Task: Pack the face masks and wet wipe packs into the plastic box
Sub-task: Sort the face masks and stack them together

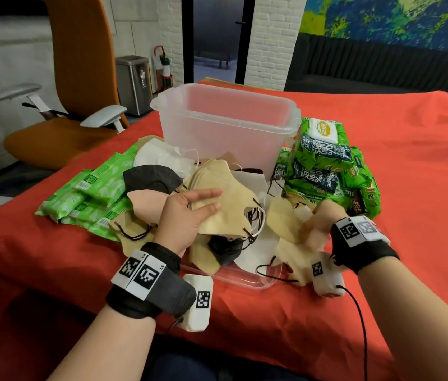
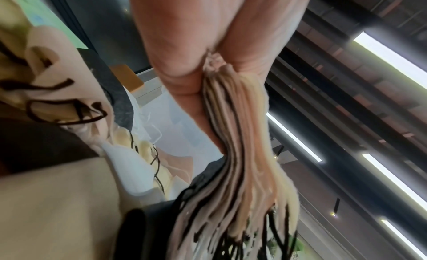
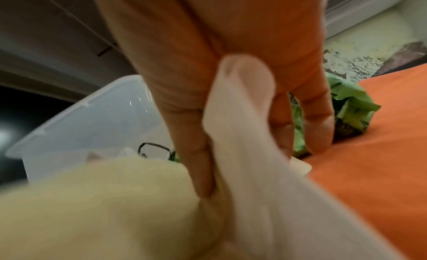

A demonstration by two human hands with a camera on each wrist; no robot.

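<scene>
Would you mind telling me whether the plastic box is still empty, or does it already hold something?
Empty, apparently: through the clear box nothing shows inside; masks and wipe packs all lie outside.

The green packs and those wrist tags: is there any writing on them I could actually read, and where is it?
"100%": on the dark label of the dark green wipe packs, right of the box.
"80": low on one of those packs, near the right hand.
"L5": on the left wrist tag.
Yellow oval logo on the top pack's white lid: brand too blurred to read.
Light green packs: print and barcodes too small to read.
</scene>
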